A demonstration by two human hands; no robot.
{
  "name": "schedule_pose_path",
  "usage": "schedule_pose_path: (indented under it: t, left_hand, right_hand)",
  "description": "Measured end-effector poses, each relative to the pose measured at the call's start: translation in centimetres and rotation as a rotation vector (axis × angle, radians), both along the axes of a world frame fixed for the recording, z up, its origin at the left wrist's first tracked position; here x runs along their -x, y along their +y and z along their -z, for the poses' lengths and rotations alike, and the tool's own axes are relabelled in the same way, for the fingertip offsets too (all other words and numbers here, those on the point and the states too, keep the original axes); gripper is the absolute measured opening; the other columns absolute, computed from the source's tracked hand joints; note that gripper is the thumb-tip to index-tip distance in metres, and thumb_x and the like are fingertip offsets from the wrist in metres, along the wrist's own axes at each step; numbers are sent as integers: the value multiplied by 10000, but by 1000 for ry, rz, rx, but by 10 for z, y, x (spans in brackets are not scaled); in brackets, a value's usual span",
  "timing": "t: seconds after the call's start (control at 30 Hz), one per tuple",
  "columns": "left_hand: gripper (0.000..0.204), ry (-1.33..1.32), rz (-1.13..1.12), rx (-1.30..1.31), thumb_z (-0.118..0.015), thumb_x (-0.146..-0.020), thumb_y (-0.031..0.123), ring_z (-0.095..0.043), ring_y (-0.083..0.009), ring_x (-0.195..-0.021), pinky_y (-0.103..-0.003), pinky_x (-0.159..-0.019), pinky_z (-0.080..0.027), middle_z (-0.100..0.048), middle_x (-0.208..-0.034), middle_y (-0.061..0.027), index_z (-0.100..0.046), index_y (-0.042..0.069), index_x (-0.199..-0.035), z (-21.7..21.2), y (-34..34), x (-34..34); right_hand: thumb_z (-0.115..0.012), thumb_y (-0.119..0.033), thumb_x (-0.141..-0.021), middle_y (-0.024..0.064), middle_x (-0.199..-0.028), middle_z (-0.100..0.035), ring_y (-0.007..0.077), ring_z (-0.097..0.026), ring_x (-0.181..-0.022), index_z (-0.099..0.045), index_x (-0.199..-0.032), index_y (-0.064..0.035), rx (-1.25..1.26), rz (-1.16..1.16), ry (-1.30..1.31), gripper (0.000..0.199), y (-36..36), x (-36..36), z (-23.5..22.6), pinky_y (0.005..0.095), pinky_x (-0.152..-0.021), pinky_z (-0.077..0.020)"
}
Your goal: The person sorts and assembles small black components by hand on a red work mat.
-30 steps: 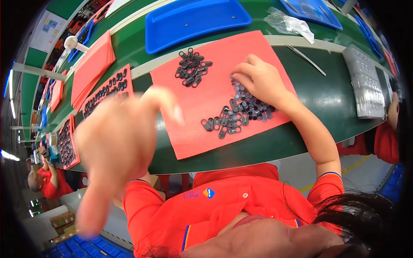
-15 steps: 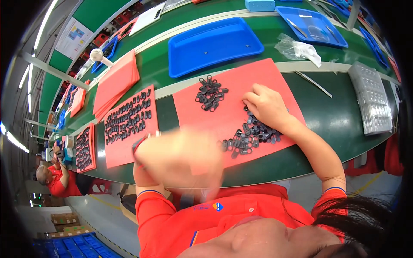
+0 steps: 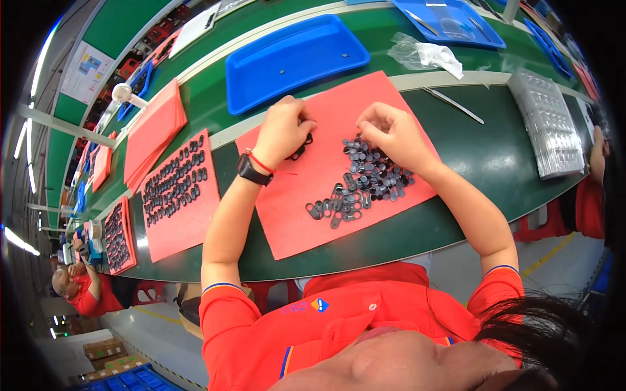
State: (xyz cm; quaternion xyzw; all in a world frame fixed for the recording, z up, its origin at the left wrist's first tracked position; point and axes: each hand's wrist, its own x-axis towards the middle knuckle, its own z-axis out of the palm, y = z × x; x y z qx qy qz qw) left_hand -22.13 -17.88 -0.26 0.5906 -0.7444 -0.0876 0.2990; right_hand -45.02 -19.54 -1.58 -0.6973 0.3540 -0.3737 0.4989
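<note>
Several black oval pcs [image 3: 337, 204] lie nearest on pink sheet [image 3: 283, 238], touching many small discs [image 3: 379, 171]; at discs' far end is R-hand grip [image 3: 394, 135], L-hand grip [image 3: 283, 130] partly covers other black pile [image 3: 298, 154], both w/ bent fingers, cannot tell if holding smth; farther, blue tray [image 3: 297, 62]

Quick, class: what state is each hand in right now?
Left hand: curled over black pieces; any grip is hidden.
Right hand: fingers curled, by round discs; holding cannot be told.
</note>
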Motion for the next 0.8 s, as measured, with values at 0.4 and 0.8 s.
schedule_pose_path:
  t: [0.4,0.8]
  left_hand:
    - [151,1150,67,-568,-611,-852,69,-643,-122,-744,-194,-554,-493,-653,-855,-92,-582,-15,-974,17,63,31]
    - [216,1213,62,-531,-560,-878,57,-668,-200,-800,-243,-648,-561,-650,-927,-166,-560,-78,-1047,19,61,33]
  right_hand:
    - [-614,-104,-845,54,-833,-623,87,-577,-709,-596,-926,9,-279,-140,-163,140,13,2,-13,217,-657,-471]
    - [-615,-34,-834,38,-865,-647,51,-574,-683,-628,-939,18,-36,-59,10,118,29,-10,-7,190,-616,-473]
